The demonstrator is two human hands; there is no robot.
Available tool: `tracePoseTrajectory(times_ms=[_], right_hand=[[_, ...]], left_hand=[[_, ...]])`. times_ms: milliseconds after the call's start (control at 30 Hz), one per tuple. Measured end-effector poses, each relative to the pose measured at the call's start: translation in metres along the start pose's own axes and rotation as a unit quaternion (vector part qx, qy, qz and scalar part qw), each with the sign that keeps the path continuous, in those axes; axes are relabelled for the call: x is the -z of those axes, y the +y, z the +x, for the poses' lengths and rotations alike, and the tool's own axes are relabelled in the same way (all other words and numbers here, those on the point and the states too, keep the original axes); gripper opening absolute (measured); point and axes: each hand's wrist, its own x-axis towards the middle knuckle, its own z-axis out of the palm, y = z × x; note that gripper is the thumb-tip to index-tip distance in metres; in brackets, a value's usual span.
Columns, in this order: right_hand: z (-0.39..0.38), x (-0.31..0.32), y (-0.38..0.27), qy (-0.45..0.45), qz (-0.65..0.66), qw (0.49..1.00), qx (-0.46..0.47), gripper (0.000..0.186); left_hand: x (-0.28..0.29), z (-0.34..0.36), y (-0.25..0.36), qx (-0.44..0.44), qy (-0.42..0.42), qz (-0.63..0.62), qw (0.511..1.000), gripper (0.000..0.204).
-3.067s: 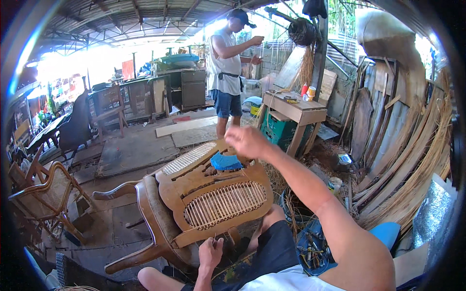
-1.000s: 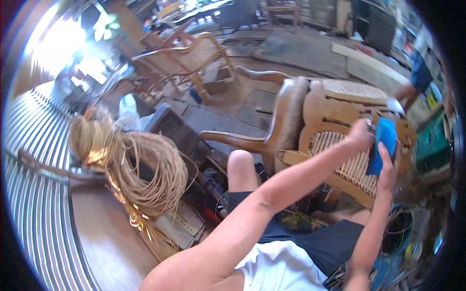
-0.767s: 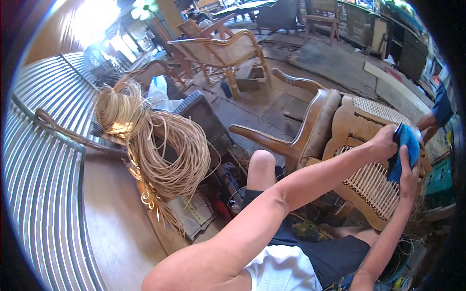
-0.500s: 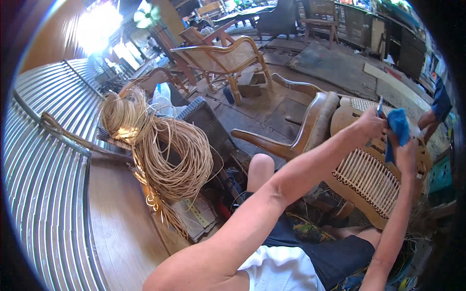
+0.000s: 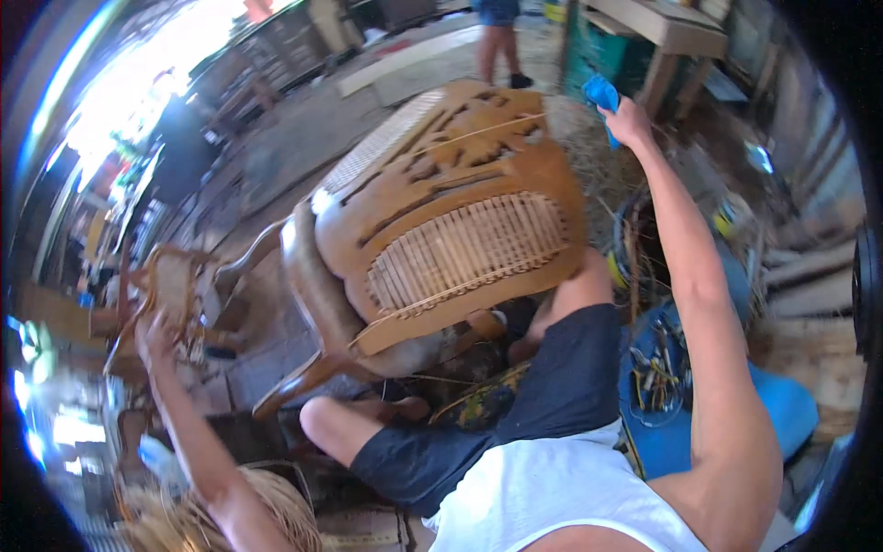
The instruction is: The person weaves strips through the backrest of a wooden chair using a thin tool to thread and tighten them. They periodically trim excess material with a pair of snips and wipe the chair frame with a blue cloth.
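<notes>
A carved wooden chair (image 5: 441, 193) fills the middle, its back panel facing up toward me over my knees. Rows of pale cane strips (image 5: 469, 244) are laced into an oval opening of that panel. Thin cane strands run across the wood above and below the opening. Raised out to the far right, my right hand (image 5: 630, 122) grips a blue cloth (image 5: 602, 93), away from the chair. My left hand (image 5: 158, 336) reaches out to the left, near a second wooden chair (image 5: 173, 285). Blur hides its fingers and anything in them.
A large cane coil (image 5: 276, 501) lies at lower left beside my left forearm. By my right side stands a basket of tools (image 5: 656, 382) on something blue. Another person's legs (image 5: 498, 51) show at the far side, left of a wooden bench (image 5: 667, 32).
My hands have parted: the right, with the blue cloth, swung far right, and the left moved out left. The view has turned right, bringing the carved chair to the middle.
</notes>
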Motion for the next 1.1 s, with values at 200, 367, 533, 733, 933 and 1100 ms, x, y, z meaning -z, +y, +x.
tracePoseTrajectory(times_ms=[200,367,533,733,933,1100], right_hand=[[-0.013,0.026,-0.001,-0.003,0.121,0.991,0.058,0.039],[-0.071,0.036,-0.134,-0.092,0.165,0.955,0.227,0.036],[-0.121,0.026,-0.264,-0.145,0.247,0.901,0.327,0.043],[-0.111,0.023,-0.217,-0.172,0.29,0.918,0.209,0.028],[-0.041,-0.004,-0.049,-0.066,0.118,0.988,0.068,0.034],[0.01,0.028,0.063,0.014,-0.004,0.997,-0.079,0.052]], left_hand=[[0.011,0.042,-0.008,-0.326,0.216,0.406,0.826,0.047],[-0.333,-0.066,0.112,-0.323,-0.059,0.257,0.909,0.071],[-0.446,-0.143,0.104,-0.348,-0.336,-0.016,0.875,0.055],[-0.409,-0.16,0.104,-0.197,-0.339,0.18,0.902,0.035],[-0.267,-0.083,0.049,-0.321,-0.188,0.386,0.844,0.021],[0.052,0.071,-0.064,-0.256,0.092,0.558,0.784,0.033]])
